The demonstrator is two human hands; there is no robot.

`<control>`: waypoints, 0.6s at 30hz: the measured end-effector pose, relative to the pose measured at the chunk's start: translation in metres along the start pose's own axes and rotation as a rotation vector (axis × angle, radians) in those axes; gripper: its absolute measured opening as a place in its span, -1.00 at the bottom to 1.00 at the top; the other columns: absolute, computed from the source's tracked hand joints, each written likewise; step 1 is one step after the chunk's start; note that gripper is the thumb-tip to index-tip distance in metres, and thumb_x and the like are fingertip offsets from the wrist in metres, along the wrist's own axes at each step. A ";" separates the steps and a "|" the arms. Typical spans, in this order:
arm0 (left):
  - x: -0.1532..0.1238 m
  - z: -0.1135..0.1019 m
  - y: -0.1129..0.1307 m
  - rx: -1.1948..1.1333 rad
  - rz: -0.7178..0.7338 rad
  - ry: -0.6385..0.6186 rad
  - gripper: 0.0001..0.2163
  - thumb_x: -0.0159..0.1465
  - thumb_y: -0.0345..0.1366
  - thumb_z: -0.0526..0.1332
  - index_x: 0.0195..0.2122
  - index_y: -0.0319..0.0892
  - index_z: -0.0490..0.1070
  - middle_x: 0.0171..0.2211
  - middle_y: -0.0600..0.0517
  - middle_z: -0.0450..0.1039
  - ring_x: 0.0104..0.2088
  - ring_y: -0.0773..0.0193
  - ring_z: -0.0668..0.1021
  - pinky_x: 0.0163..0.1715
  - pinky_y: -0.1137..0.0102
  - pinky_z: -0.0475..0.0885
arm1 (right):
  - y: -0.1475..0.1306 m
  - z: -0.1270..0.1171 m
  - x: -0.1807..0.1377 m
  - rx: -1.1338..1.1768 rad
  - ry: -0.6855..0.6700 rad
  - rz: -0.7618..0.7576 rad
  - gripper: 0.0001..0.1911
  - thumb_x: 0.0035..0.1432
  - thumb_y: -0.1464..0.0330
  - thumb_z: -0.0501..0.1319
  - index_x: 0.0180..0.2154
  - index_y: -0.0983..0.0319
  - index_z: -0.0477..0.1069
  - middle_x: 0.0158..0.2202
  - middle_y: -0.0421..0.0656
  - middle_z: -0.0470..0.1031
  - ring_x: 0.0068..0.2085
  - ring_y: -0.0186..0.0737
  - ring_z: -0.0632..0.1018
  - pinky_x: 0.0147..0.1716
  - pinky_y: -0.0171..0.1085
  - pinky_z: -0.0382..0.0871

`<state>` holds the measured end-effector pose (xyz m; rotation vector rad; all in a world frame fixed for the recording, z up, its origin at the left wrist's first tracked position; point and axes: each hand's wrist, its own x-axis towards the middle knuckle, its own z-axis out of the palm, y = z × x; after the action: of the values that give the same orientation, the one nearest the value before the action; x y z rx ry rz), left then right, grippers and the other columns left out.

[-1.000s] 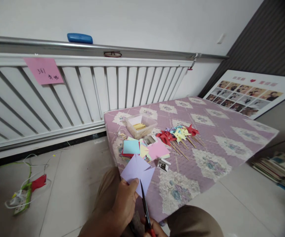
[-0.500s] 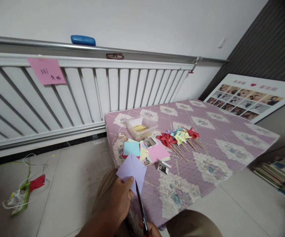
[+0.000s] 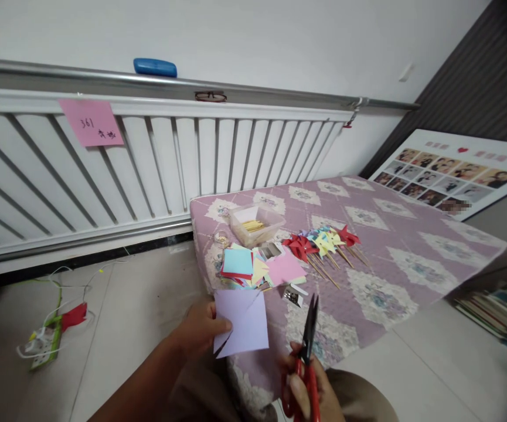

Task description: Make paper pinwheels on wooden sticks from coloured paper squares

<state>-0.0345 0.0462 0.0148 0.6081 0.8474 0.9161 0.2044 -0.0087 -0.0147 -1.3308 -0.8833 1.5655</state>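
A square of purple paper [image 3: 245,322] is pinched at its left edge by my left hand [image 3: 207,328], thumb on top. Diagonal slits run inward from its lower left and upper right corners. Red-handled scissors [image 3: 309,337] are in my right hand [image 3: 312,384], blades pointing up, slightly parted and away from the paper. Beyond the purple square lie loose coloured sheets, with a light blue sheet [image 3: 237,261] and a pink sheet [image 3: 286,268] on top. Finished paper pinwheels [image 3: 323,243] on sticks rest to their right.
A clear plastic box [image 3: 255,225] of wooden sticks stands on the patterned mattress [image 3: 376,264]. A small open box [image 3: 294,295] of metal pieces sits nearer me. Behind is a white radiator [image 3: 156,158]; a power strip [image 3: 44,346] with cables lies on the floor at left.
The scissors have come out of the purple paper and moved right and up with my right hand. My left hand has turned the paper, and the view has shifted slightly.
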 end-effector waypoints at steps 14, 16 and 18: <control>-0.004 -0.001 -0.017 -0.090 -0.045 -0.039 -0.64 0.00 -0.07 0.36 -0.25 -0.20 0.51 -0.40 0.01 0.49 -0.45 0.32 0.47 -0.45 0.45 0.32 | -0.014 0.054 0.003 0.097 0.027 0.012 -0.59 -0.04 0.16 0.39 -0.21 0.14 0.30 -0.54 -0.37 0.36 -0.62 -0.41 0.37 -0.68 -0.44 0.19; -0.006 0.006 -0.025 -0.202 -0.037 -0.080 -0.60 0.07 -0.01 0.31 -0.17 -0.18 0.48 -0.32 -0.03 0.49 -0.40 0.28 0.49 -0.43 0.42 0.35 | -0.010 0.054 0.004 0.133 0.093 0.002 -0.60 -0.04 0.14 0.38 -0.24 0.13 0.28 -0.54 -0.39 0.35 -0.62 -0.39 0.37 -0.69 -0.43 0.21; -0.008 0.015 -0.036 -0.260 -0.039 -0.106 -0.57 0.08 0.00 0.31 -0.11 -0.16 0.45 -0.25 -0.06 0.50 -0.33 0.23 0.52 -0.39 0.40 0.36 | -0.009 0.053 0.004 0.163 0.114 -0.021 -0.61 -0.02 0.13 0.36 -0.24 0.12 0.26 -0.45 -0.34 0.43 -0.56 -0.34 0.44 -0.63 -0.40 0.31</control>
<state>-0.0094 0.0199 -0.0020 0.4086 0.6306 0.9321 0.1532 -0.0004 0.0010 -1.2763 -0.6823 1.4969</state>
